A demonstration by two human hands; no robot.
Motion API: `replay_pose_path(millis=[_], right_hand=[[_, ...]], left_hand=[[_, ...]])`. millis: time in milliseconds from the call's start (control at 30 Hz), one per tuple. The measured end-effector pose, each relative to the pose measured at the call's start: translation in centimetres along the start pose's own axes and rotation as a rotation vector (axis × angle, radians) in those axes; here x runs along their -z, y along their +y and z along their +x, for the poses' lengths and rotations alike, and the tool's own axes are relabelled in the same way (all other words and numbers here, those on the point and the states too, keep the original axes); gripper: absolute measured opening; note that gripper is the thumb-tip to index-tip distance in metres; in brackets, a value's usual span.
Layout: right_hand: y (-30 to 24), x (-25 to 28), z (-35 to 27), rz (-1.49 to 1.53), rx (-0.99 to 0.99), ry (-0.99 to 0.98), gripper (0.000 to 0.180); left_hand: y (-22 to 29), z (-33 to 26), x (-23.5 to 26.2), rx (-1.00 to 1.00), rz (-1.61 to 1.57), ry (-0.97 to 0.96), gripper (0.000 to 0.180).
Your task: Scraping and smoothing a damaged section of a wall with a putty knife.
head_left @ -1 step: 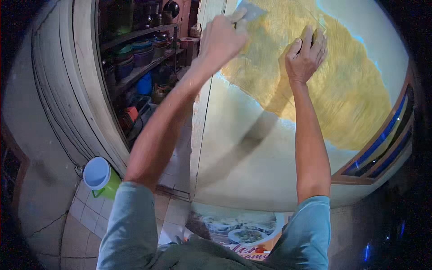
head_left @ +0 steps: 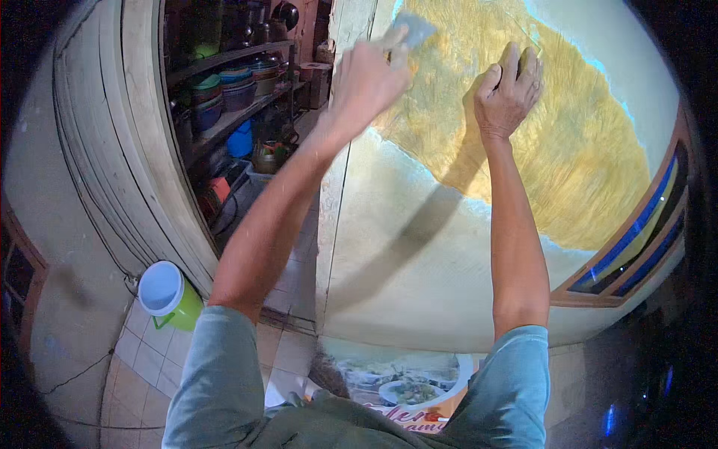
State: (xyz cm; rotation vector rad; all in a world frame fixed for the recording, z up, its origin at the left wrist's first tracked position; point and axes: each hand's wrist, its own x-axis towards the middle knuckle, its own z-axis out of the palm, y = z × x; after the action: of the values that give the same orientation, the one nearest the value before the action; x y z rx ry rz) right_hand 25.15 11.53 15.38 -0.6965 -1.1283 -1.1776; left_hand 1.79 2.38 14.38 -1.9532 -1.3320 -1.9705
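Observation:
My left hand (head_left: 369,84) is closed around a scraper, its handle mostly hidden by the fingers. The grey, flat blade (head_left: 416,31) lies against the wall's yellow-brown bared patch (head_left: 583,150), close to that patch's upper left edge. A ragged pale rim of cream paint (head_left: 396,254) borders the patch. Farther right, my right hand (head_left: 508,96) rests on the bared surface, fingers pointing up and partly spread, with nothing in it. Both arms are raised, and a long shadow falls below the right hand.
Left of the wall, a doorway opens on shelves (head_left: 239,112) of stacked bowls and pots. A green bucket (head_left: 185,308) with a pale blue inside stands on the tiles by the door frame (head_left: 142,150). A wood-framed window (head_left: 632,247) is at right; a printed banner (head_left: 404,374) lies below.
My left hand and the scraper have shifted slightly, the blade a little lower and to the left on the wall. My right hand stays in place.

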Motion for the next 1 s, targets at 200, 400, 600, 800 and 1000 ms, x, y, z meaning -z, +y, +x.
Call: replay_pose_path(millis=[200,400,600,800,1000], right_hand=[[0.3,0.4,0.0,-0.012,0.020,-0.010,0.049],[-0.8,-0.2,-0.2,-0.018,0.024,-0.015,0.050],[-0.6,-0.1,-0.3,-0.021,0.013,-0.007,0.048],[-1.5,-0.4,-0.3,0.001,0.013,-0.003,0.049],[-1.2,-0.3,-0.2,-0.016,0.018,0.003,0.049]], left_hand=[[-1.2,-3.8,-0.7,0.022,0.015,0.017,0.039],[0.0,1.0,0.7,-0.024,0.014,0.067,0.039],[-2.2,-2.1,-0.3,-0.068,0.001,0.068,0.038],[-0.1,3.9,1.4,0.025,0.038,0.017,0.042],[-1.4,-0.1,0.6,-0.094,0.018,0.083,0.040]])
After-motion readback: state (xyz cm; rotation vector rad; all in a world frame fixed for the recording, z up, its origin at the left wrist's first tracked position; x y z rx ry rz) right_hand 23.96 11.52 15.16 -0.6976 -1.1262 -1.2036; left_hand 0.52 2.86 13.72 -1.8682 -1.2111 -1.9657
